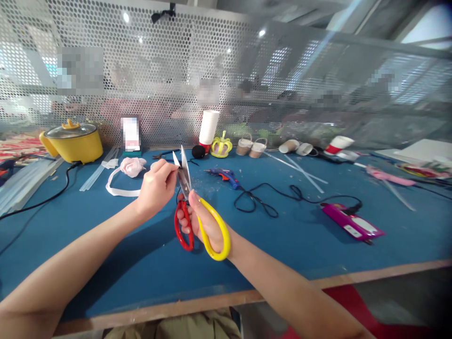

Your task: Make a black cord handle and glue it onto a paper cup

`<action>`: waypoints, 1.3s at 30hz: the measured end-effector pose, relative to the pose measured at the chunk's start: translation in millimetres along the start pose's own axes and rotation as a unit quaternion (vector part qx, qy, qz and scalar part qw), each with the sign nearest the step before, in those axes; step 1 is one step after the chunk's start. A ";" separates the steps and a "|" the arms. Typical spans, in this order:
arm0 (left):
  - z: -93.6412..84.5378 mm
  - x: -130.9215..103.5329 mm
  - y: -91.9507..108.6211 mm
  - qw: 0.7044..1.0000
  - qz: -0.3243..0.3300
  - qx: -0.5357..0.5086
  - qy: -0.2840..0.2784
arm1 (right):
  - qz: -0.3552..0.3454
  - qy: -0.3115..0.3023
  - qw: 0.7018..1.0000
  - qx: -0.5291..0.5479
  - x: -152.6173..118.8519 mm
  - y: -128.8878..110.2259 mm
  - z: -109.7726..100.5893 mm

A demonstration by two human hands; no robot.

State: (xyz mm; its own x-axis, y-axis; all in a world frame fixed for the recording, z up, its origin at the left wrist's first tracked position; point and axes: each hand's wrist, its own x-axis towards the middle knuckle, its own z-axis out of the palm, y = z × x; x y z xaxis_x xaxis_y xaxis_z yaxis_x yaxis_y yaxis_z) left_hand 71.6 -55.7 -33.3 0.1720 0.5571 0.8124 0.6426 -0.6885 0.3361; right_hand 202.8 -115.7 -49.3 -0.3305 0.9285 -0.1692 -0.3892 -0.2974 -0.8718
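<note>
My right hand (pixel 205 226) grips a pair of scissors (pixel 184 181) with one red handle and one yellow handle. Their blades point up and stand slightly apart. Close against the blades, my left hand (pixel 158 183) is closed in a pinch. A small dark strip shows between its fingertips and the blades; its kind is too small to make out. Behind the blades sits a black ball-like object (pixel 198 151). To the left of my left hand lies a white fabric rose (pixel 132 166) with a white ribbon band (pixel 122 192).
A blue glue gun (pixel 226 178) lies right of the scissors, near a purple power strip (pixel 353 223) and loose black cable. Stacked paper cups (pixel 209 127), a yellow-green crown (pixel 221 145) and small baskets (pixel 257 149) line the perforated screen. A yellow electric pot (pixel 76 143) stands left.
</note>
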 end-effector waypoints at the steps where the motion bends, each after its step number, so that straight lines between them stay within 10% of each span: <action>1: 0.2 -0.1 0.0 1.000 0.001 0.003 -0.001 | 0.003 0.001 1.000 0.002 0.0 0.0 -0.1; 17: 1.9 -1.3 -1.9 1.000 0.013 0.008 -0.002 | 0.010 0.009 1.000 -0.012 -0.5 0.1 -0.8; 22: -3.7 5.5 -0.2 0.989 -0.107 -0.101 -0.019 | 0.012 0.038 0.990 -0.138 -1.6 -13.7 -12.5; 24: -7.6 10.0 1.0 0.955 -0.205 -0.207 -0.048 | -0.003 0.070 0.948 -0.312 -1.3 -23.9 -26.4; 28: -13.7 16.2 1.5 0.857 -0.318 -0.393 -0.100 | -0.089 0.145 0.702 -0.692 -5.3 -38.4 -62.7; 30: -15.0 17.8 1.5 0.824 -0.343 -0.438 -0.109 | -0.059 0.129 0.637 -0.758 -11.0 -41.5 -76.9; 36: -15.1 21.7 9.1 0.778 -0.377 -0.485 -0.132 | -0.017 0.052 0.580 -0.813 -22.0 -65.2 -70.0; 39: -16.4 19.6 16.4 0.769 -0.384 -0.486 -0.157 | -0.136 0.070 0.673 -0.723 -12.3 -76.4 -46.8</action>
State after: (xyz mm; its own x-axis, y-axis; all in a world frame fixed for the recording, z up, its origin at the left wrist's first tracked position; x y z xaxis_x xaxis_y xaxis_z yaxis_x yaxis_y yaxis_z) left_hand 73.3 -63.7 -4.0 0.2900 0.9526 0.0920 -0.1904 -0.0368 0.9810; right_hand 276.9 -93.9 -2.1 -0.2921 0.9470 0.1340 0.8596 0.3214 -0.3973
